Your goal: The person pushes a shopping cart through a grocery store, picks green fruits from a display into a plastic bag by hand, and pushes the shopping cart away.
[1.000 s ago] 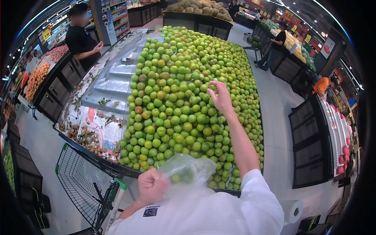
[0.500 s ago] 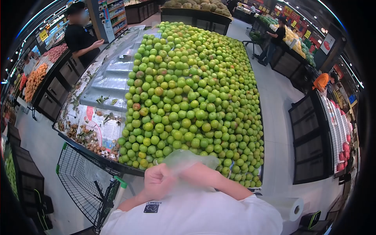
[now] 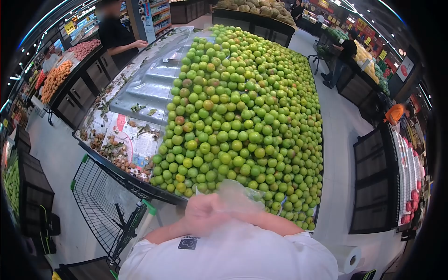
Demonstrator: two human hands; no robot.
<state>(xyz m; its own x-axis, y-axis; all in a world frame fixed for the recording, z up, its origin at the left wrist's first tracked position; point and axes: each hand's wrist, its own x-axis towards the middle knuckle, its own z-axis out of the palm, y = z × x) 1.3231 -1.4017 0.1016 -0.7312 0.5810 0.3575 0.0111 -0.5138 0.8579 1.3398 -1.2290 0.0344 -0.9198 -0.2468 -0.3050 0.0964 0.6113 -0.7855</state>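
A thin, cloudy plastic bag (image 3: 240, 195) is bunched between my hands, low in front of my chest, at the near edge of a big heap of round green fruit (image 3: 252, 121). My left hand (image 3: 201, 212) is closed, its fingers curled in against the bag. Close beside it, my right hand (image 3: 233, 218) also pinches the bag, though plastic and motion blur cover most of its fingers. Some of the fruit has a reddish-brown or yellowish tint. The bag looks limp, and I make out no fruit inside it.
A shopping cart (image 3: 105, 203) stands at the left front of the display. Dry leaves and loose scraps (image 3: 109, 151) lie beside a grey plastic liner (image 3: 144, 88). A person in black (image 3: 116, 35) stands beyond. A plastic roll (image 3: 350, 258) is at my right.
My hands have drawn closer together, the left one moving right and against the bag. The whole view has swung, so the display sits further right.
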